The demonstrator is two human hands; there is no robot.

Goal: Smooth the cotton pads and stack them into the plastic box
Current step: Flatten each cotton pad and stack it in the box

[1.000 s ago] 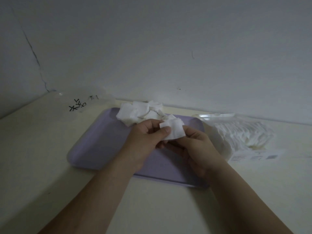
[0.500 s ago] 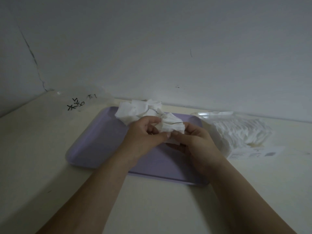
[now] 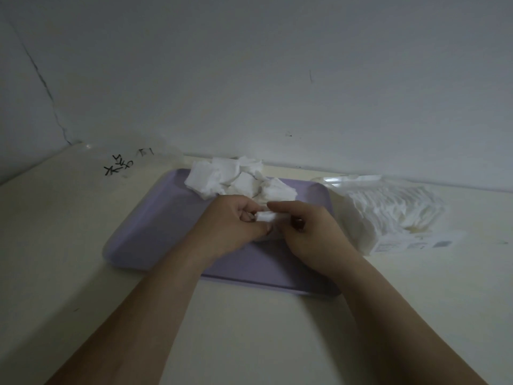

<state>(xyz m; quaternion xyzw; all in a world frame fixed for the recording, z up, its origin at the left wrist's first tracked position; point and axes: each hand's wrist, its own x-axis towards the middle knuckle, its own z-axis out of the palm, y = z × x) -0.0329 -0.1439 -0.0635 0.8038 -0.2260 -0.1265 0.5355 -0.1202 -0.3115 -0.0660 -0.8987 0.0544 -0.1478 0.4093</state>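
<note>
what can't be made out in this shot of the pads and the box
All in the head view:
- Held cotton pad: mostly hidden by the left hand and right hand pinching it; smoothness unclear.
- Plastic box: its clear walls barely show; pad count inside too fine to tell.
- Label by the box: print too small and blurred.
- Black writing: too small to read.

A plain, pale grey-white painted wall (image 3: pixel 249 79) fills the upper half of the view, with a thin dark crack (image 3: pixel 44 87) running down its left side to the corner and a short dark vertical scratch (image 3: pixel 310 76) further right. Below it a smooth cream-coloured counter (image 3: pixel 249 329) meets the wall. The light is dim and even.
</note>
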